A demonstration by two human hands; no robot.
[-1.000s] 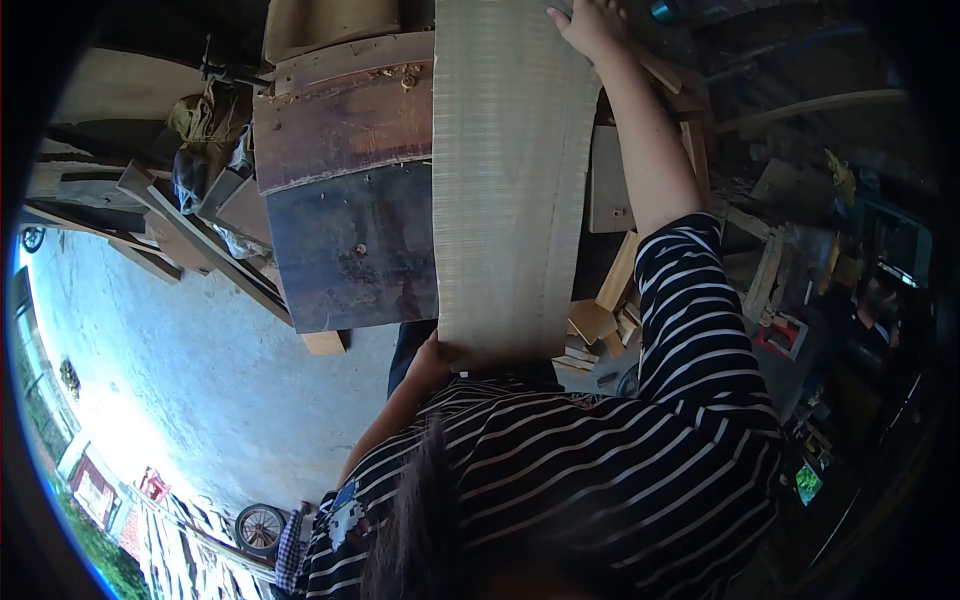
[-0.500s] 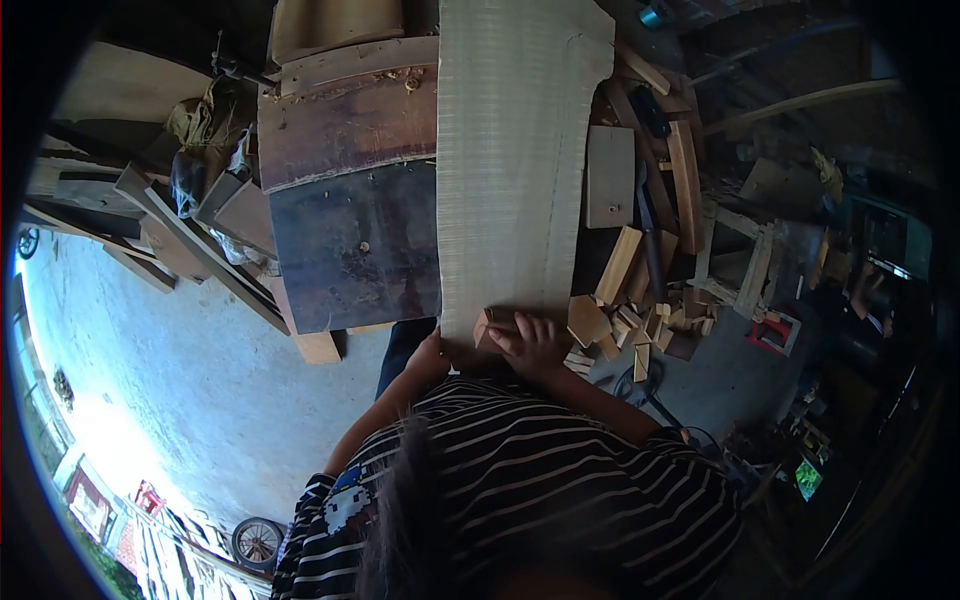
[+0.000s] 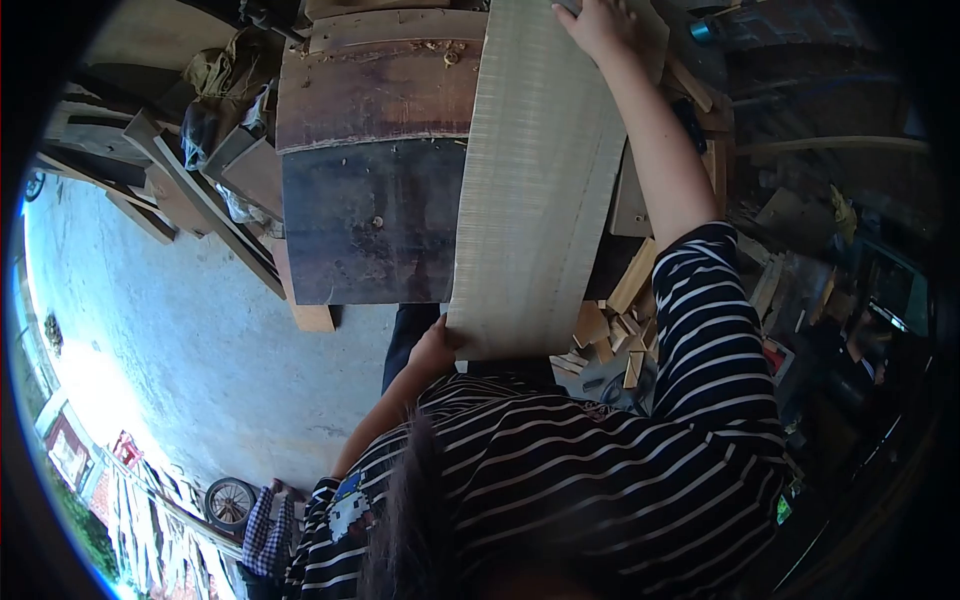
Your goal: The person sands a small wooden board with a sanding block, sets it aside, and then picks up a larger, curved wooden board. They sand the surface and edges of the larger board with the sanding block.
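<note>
A long, pale board point(image 3: 540, 200) with fine cross-grain streaks lies over the work surface, its near end close to my body. My left hand point(image 3: 437, 347) is closed on the board's near left corner, its fingers partly hidden. Stretched far forward, my right hand point(image 3: 602, 28) rests on the far part of the board with thumb and fingers apart. Beneath the board's left side is a dark, worn panel point(image 3: 370, 225) with a brownish part behind it bearing wood shavings point(image 3: 450, 57).
Small wood offcuts point(image 3: 625, 330) are heaped right of the board. Long planks point(image 3: 200, 200) lean at the left by a cloth bundle point(image 3: 217, 72). A spoked wheel point(image 3: 231, 503) stands at the lower left on the concrete floor point(image 3: 220, 340). A person point(image 3: 850, 360) is dimly visible at right.
My right hand has moved from a small wooden block at the board's near end to its far end; the block is out of sight. The board appears slanted, and the view has shifted.
</note>
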